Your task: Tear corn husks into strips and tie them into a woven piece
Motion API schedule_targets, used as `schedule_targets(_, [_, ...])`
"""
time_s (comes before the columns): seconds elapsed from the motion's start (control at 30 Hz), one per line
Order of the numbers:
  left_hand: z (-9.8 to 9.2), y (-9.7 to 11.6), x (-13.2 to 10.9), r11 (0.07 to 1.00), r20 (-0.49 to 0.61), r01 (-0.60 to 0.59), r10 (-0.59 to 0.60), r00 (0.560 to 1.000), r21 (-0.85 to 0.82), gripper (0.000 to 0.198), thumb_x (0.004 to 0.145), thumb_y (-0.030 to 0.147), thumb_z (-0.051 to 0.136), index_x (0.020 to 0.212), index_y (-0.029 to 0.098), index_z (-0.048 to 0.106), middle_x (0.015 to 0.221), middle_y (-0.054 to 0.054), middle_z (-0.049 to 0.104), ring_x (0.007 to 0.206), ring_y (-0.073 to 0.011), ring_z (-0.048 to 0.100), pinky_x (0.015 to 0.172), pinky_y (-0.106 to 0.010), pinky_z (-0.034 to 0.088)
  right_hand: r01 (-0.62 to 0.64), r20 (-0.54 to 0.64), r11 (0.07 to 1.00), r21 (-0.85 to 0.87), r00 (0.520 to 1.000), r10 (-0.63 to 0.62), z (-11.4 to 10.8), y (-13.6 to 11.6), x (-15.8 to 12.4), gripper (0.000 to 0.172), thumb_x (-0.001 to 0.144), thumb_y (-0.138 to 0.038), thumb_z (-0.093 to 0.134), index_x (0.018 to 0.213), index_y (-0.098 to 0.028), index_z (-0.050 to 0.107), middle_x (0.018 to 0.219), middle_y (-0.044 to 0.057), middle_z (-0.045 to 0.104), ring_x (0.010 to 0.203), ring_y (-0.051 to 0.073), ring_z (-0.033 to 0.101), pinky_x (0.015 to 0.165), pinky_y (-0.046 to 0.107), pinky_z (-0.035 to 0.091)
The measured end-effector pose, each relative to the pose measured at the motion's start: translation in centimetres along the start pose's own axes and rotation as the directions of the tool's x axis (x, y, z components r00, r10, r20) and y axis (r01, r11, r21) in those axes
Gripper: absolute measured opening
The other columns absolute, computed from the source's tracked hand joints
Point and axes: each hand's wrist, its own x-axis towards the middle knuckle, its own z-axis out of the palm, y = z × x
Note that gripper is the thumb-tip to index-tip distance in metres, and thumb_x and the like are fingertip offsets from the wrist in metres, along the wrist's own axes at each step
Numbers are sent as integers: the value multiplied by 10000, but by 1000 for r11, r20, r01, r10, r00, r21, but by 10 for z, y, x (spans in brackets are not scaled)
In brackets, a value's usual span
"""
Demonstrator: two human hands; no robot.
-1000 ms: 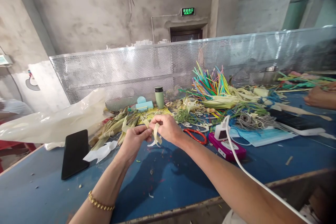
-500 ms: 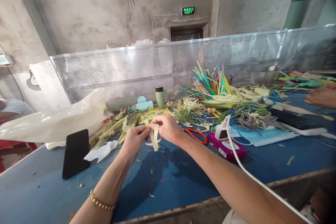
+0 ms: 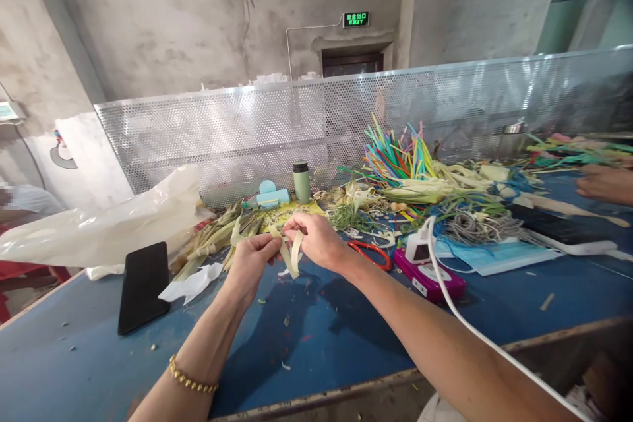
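Both my hands are raised over the blue table (image 3: 277,349), close together near its middle. A flat, pale yellow-green strip (image 3: 287,258), which looks like corn husk, runs between them. My left hand (image 3: 253,262) pinches it between thumb and fingers. My right hand (image 3: 316,239) is closed on the strip too, its fingertips just to the right of the left thumb. Part of the strip loops down below the fingers, and another end sticks out left of my left hand. Behind the hands lie husk leaves (image 3: 210,234) and trimmings.
Scissors with red handles (image 3: 370,255) and a purple box (image 3: 429,277) with a charger and white cable lie to the right. At left are a black phone (image 3: 144,287) and white paper (image 3: 192,282). A green bottle (image 3: 301,183) stands behind. Another person's hand (image 3: 606,183) is far right.
The strip's hanging loop has shifted and opened slightly between the hands. Both my hands stay nearly in place. The other person's hand at right has moved a little.
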Motion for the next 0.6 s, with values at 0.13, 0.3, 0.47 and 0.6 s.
schedule_targets(0.13, [0,1,0,1000,-23,1,-1,1000,-14,305,725,364,662,526,146,590,511,10,516,526,-93,370,530,-244,274,28,-2,1000,3,1000,-28,0,2,0,109,798,-83,567,754,-152,638,710,13,672,666,121,597,616,210,395])
schedule_targets(0.3, [2,1,0,1000,-40,-14,15,999,14,343,728,356,646,483,159,509,488,32,438,516,-89,335,521,-241,258,11,-8,998,-59,1000,-11,-1,2,1,92,768,-86,594,744,-146,660,686,14,672,619,110,566,600,212,388])
schedule_targets(0.47, [0,-5,2,983,-100,-52,71,992,178,356,766,365,603,504,174,459,496,46,372,514,-95,319,511,-244,235,-93,52,993,-71,994,96,-1,5,1,95,744,-109,617,683,-135,685,576,11,643,543,112,543,527,213,361])
schedule_targets(0.6, [0,-7,3,967,-119,-81,112,987,240,337,776,352,586,515,173,469,510,40,380,525,-100,329,508,-243,228,-187,132,982,41,975,180,0,5,-1,103,755,-142,625,686,-126,699,484,-5,581,461,101,506,448,202,332])
